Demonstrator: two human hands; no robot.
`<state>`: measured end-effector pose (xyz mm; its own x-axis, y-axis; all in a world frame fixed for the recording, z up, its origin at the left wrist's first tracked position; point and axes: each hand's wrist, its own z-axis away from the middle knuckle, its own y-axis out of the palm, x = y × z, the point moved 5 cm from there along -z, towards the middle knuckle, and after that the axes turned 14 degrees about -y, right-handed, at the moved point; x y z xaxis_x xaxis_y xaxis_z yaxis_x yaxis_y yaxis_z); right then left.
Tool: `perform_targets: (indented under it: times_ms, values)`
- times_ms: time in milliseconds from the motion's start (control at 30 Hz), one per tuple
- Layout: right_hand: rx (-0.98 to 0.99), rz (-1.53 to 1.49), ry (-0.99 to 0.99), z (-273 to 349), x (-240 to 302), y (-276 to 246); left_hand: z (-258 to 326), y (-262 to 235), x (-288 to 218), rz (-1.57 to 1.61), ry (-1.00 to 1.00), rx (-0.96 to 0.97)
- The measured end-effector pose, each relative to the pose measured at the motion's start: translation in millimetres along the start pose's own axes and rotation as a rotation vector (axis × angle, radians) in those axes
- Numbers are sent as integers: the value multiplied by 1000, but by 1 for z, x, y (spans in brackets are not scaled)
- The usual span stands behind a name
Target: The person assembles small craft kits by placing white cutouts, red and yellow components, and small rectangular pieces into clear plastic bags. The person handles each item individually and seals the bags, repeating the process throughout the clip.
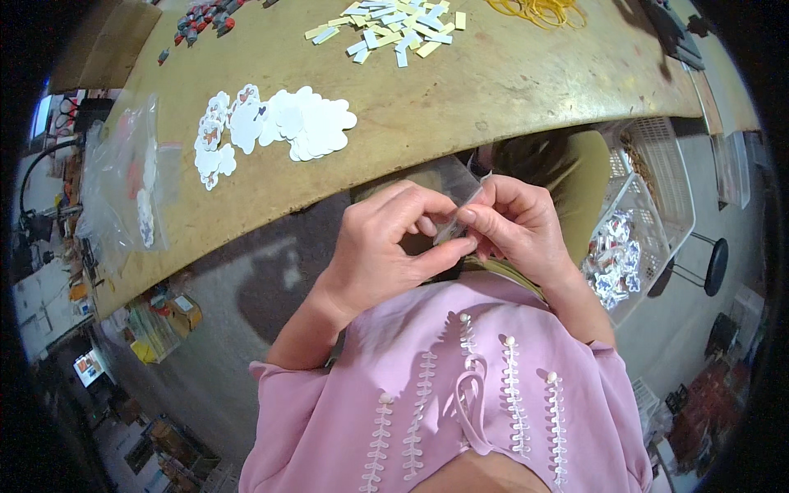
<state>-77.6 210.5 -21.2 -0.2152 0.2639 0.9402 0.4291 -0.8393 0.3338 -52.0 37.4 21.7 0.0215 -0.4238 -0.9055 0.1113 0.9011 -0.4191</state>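
Both my hands meet in front of my chest, just below the table edge. My left hand and my right hand pinch a small clear plastic bag between thumbs and fingertips. What is inside the bag is hidden by my fingers. On the wooden table above my hands lies a pile of white cloud-shaped cards, some with small coloured pieces on them.
Small white and yellow paper strips and yellow rubber bands lie at the far side. Small red and grey pieces sit far left. A clear bag rests at the table's left. A white basket with packed pieces stands at my right.
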Motion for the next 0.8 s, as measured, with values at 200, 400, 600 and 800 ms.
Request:
perform_targets:
  times_ms: [200, 400, 600, 800]
  values:
    - [-24, 100, 67, 0, -6, -3, 0, 11, 12, -38, -82, -53]
    - [8, 184, 159, 7, -12, -4, 4, 15, 23, -195, -62, -220]
    - [-98, 214, 197, 7, -5, -4, 10, 13, 9, -405, 289, -81]
    - [-159, 320, -79, 3, -4, -14, 21, 9, 23, -340, 284, -81]
